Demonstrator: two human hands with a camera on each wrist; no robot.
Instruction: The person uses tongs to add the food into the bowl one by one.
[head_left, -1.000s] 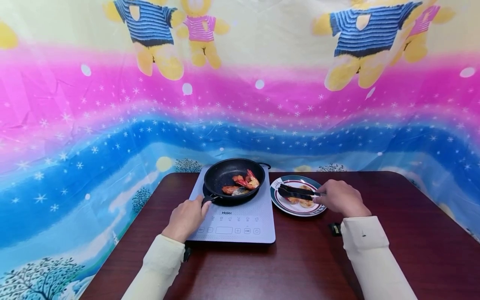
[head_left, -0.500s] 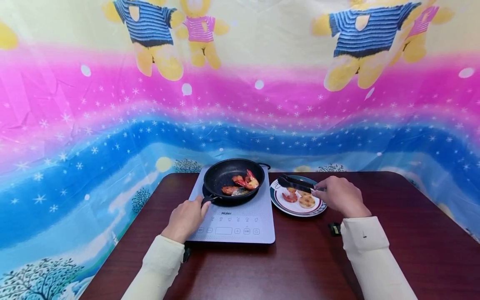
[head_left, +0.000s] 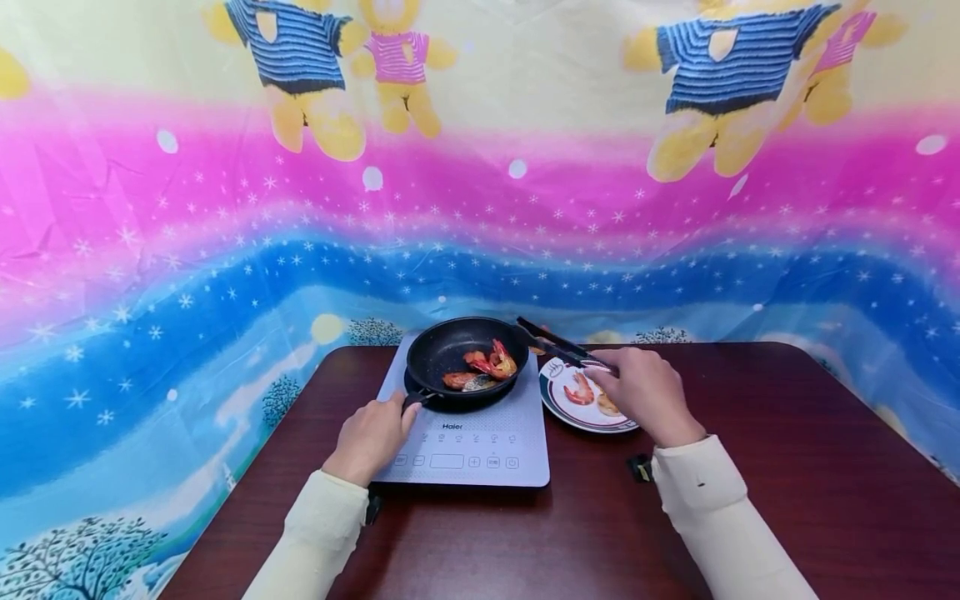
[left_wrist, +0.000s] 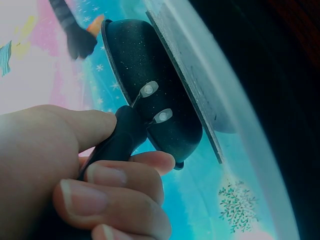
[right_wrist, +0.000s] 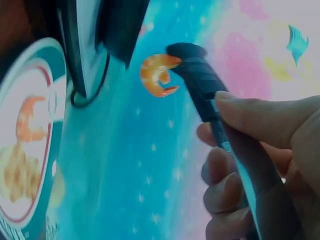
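Observation:
My left hand (head_left: 371,437) grips the black handle (left_wrist: 120,132) of a frying pan (head_left: 442,354) on a white induction cooktop (head_left: 487,477). In the pan lie red-orange cooked shrimp (head_left: 501,363) and a grey-and-yellow piece (head_left: 478,383). Black tongs (head_left: 562,346) are in my right hand (head_left: 648,392), raised over the gap between pan and plate. Their tips pinch a curled orange shrimp (right_wrist: 159,75), near the pan's right rim. Below, the patterned plate (head_left: 600,427) holds another shrimp (head_left: 578,389) and a round yellowish piece (head_left: 608,405), partly behind the right hand.
The dark wooden table (head_left: 510,542) carries cooktop and plate side by side. A printed cloth (head_left: 480,208) hangs right behind the table's far edge. A black cord (right_wrist: 102,82) loops by the cooktop in the right wrist view.
The right hand has lifted the tongs from the plate, up and left toward the pan, with a shrimp in their tips. The left hand and the pan stay put.

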